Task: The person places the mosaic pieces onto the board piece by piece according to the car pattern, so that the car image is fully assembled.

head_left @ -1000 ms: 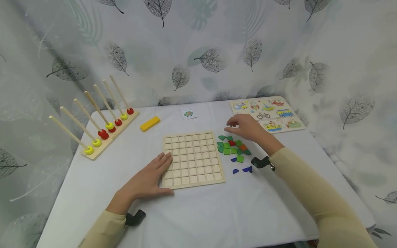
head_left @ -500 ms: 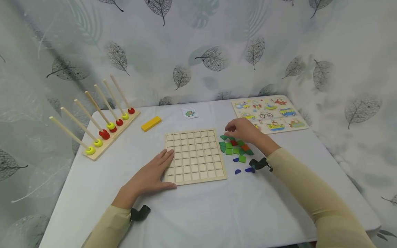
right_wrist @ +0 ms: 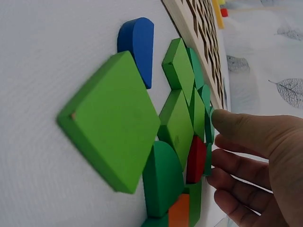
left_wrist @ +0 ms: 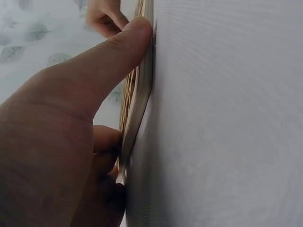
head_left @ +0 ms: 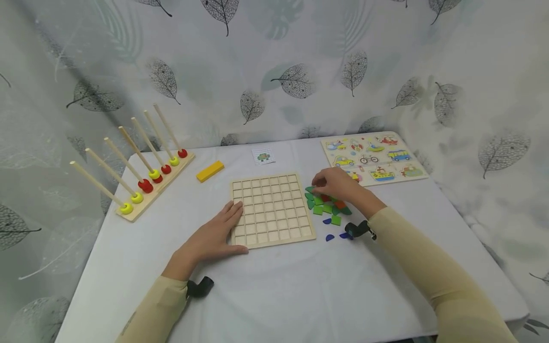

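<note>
My left hand [head_left: 212,236] lies at the left front corner of a wooden grid board [head_left: 272,209]. Its fingers touch the left edge, and the thumb [left_wrist: 118,54] lies along the front edge. My right hand [head_left: 336,183] is low over the far end of a pile of flat coloured blocks. Thumb and fingers [right_wrist: 239,168] bend loosely beside the dark green curved blocks [right_wrist: 206,97]; no block is visibly lifted. Around them lie light green squares [right_wrist: 111,123], a red block [right_wrist: 196,158], an orange block [right_wrist: 179,210] and blue half-rounds [head_left: 330,237].
A peg stand [head_left: 160,183] with red and yellow beads is at the left. Near it lies a yellow bar [head_left: 210,171]. A small turtle card [head_left: 263,156] is behind the board, and a picture puzzle board [head_left: 405,171] stands at the back right. Patterned curtain surrounds the table.
My right hand has come down from above the pile to the far green blocks. The grid board and my left hand have shifted slightly away and to the right.
</note>
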`<state>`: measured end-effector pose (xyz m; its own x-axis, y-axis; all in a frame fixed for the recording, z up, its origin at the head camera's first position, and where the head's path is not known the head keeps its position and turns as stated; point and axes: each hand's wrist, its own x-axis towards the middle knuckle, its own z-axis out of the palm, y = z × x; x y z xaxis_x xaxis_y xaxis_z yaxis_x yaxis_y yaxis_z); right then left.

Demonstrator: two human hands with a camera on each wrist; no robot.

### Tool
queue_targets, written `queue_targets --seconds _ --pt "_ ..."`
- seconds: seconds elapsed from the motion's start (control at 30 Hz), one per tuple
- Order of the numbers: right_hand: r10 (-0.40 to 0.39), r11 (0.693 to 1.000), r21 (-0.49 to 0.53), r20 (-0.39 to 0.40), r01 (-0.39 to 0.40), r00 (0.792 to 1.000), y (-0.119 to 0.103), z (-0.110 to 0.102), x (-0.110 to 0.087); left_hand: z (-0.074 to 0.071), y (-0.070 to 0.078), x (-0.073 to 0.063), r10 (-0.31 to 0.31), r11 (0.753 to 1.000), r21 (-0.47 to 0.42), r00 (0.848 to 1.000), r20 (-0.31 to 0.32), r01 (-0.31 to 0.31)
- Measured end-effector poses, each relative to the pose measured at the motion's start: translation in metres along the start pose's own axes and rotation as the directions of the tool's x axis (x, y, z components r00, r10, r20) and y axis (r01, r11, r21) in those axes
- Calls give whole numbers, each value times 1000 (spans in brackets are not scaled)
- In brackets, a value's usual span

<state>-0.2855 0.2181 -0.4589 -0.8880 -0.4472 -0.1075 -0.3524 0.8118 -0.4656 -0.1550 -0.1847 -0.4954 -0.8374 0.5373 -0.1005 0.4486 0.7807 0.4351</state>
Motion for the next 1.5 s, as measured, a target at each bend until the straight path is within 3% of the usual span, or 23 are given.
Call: queue_targets --seconds 0.5,0.93,1.5 --pt "-32 999 -15 3 32 999 13 1 17 4 -5 -1 7 998 -64 999 -53 -11" --pt "-23 999 -33 13 24 1000 6 5 21 9 -11 -4 43 999 -6 995 -85 -44" --pt "3 1000 4 -41 -3 999 9 7 19 10 -17 1 21 999 -28 994 -111 -25"
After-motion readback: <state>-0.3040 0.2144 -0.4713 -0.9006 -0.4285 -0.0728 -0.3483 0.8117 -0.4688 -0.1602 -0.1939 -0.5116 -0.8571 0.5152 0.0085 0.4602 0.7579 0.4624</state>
